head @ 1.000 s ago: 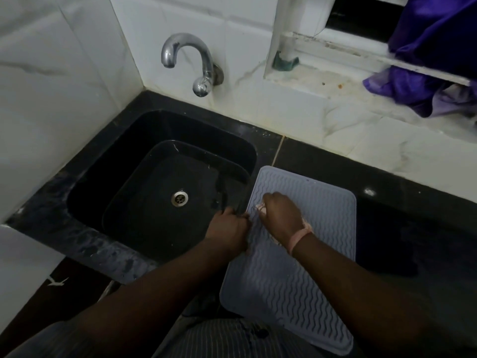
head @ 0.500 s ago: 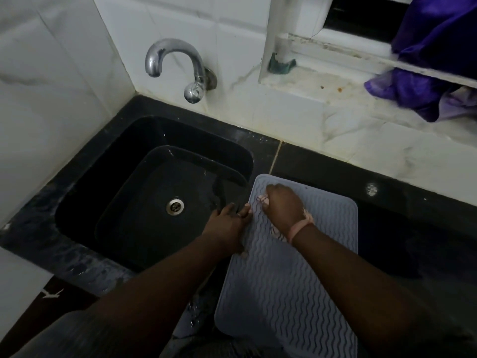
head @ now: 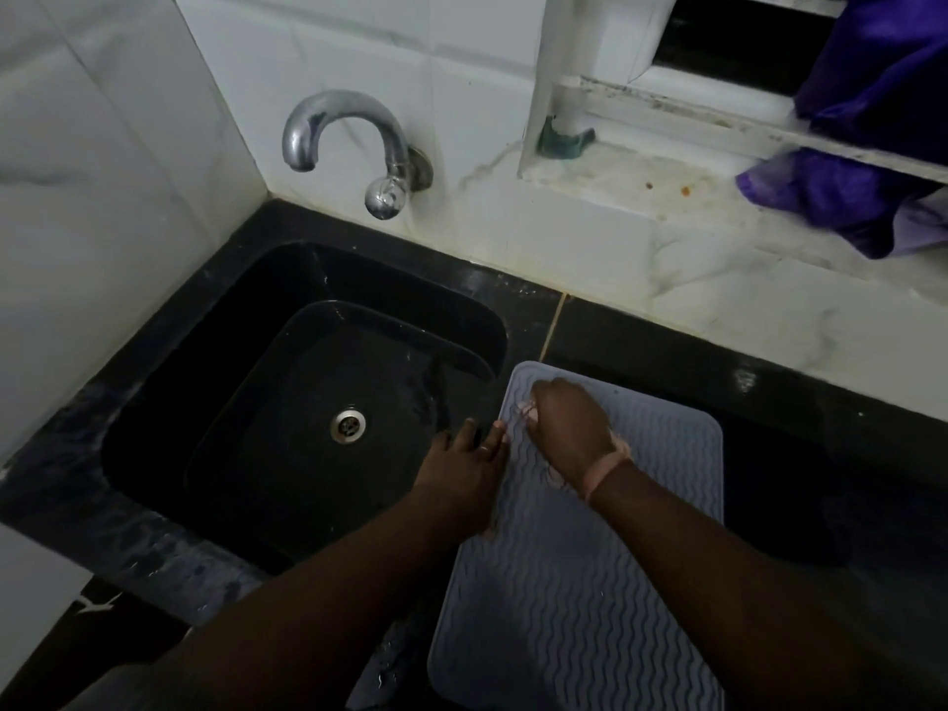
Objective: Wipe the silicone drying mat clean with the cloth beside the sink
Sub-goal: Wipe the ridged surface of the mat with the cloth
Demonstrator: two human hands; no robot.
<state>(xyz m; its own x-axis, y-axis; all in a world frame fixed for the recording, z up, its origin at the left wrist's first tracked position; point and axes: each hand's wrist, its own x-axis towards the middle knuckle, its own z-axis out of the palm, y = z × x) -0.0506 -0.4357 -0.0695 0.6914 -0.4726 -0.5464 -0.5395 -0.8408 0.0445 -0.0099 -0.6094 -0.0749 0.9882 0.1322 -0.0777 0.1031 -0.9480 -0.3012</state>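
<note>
Mat (head: 590,582) lies on counter (head: 769,382), right of sink (head: 287,428).

cloth (head: 528,410) is almost fully hidden under the curled right hand (head: 569,428), only pale scraps show at the fingertips and near the wrist, so its size and colour are unclear. drying mat (head: 590,597) runs off the bottom edge and its upper left is covered by both hands; left hand (head: 461,474) sits at the mat's left edge, can't tell if it's pressing the mat or the counter. purple fabric (head: 872,120) is cut by the top and right edges.
</note>
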